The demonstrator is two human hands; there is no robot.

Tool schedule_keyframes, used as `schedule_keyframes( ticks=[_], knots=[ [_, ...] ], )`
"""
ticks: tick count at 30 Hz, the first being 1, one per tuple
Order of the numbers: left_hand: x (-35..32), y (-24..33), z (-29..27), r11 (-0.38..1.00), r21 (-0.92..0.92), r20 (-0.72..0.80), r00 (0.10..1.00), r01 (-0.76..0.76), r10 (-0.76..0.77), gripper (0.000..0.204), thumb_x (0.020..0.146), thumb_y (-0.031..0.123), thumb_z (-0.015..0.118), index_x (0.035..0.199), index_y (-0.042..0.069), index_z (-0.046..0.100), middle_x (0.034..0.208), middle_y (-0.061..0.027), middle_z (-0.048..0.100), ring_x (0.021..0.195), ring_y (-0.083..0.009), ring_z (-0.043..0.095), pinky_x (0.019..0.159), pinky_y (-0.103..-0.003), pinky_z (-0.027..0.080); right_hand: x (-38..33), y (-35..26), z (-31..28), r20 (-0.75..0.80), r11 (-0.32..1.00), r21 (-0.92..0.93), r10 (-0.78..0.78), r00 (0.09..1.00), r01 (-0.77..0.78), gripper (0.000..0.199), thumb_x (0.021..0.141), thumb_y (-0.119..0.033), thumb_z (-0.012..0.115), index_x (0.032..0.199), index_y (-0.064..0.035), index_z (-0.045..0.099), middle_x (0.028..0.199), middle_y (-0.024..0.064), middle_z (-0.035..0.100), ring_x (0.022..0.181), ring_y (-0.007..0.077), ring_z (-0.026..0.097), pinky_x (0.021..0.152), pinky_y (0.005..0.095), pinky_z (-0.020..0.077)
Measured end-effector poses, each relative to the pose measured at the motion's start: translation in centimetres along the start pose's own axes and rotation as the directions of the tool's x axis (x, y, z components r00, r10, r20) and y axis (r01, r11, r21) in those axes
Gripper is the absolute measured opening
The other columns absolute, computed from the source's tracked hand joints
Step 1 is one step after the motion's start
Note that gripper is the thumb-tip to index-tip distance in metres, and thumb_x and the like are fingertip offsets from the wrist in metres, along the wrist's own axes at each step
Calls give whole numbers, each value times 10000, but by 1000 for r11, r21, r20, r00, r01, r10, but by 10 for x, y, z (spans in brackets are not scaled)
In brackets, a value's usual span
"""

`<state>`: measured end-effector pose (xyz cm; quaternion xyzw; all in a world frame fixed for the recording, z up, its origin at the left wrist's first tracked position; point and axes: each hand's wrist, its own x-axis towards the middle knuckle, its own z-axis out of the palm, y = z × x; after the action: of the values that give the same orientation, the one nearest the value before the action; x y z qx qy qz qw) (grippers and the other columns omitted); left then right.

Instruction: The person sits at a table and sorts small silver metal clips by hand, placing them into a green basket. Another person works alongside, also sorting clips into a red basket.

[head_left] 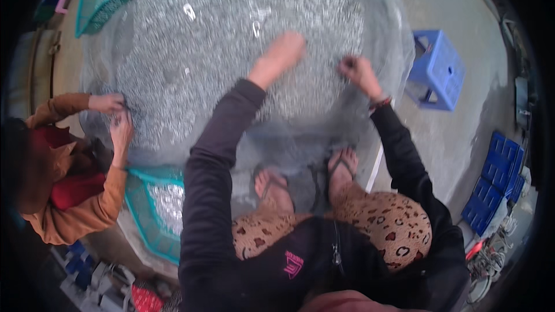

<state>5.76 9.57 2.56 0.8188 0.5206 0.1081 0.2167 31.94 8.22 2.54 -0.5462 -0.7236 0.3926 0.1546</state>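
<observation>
A wide heap of small, shiny silver-grey pieces (231,75) lies in front of me on clear plastic sheeting (384,23); the pieces are too small to name. My left hand (282,53) is over the middle of the heap, its fingers smeared by motion. Near the heap's right edge, my right hand (361,74) is closed with the fingertips drawn together, and whatever is in them cannot be made out. A few larger, pale, loop-shaped bits (189,11) lie on top of the heap.
At the left, another person's hands (118,115) meet at the heap's edge. Green plastic baskets stand at the far left (107,8) and near left (144,214), both holding silver pieces. A blue stool (439,72) is at the right, with blue plastic trays (491,182) nearer.
</observation>
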Motion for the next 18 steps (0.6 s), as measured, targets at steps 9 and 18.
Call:
schedule_keyframes(
  ticks=[9,18],
  knots=[
    [-23,10,-93,849,-404,-52,918,341,-394,337,855,354,676,877,25,745,728,-139,694,662,-220,652,652,-368,495,-2,-81,-59,291,245,935,-116,950,-256,269,947,-245,541,759,-60,487,657,-7,450,494,52,370,428,208,290],
    [-28,36,-28,995,-31,49,995,94,-92,299,775,239,744,757,-45,650,742,-231,626,813,-415,628,703,-481,499,-6,-69,-73,5,-390,891,-504,864,-232,131,821,-69,506,879,-59,389,775,70,423,478,116,400,404,238,334]
  ],
)
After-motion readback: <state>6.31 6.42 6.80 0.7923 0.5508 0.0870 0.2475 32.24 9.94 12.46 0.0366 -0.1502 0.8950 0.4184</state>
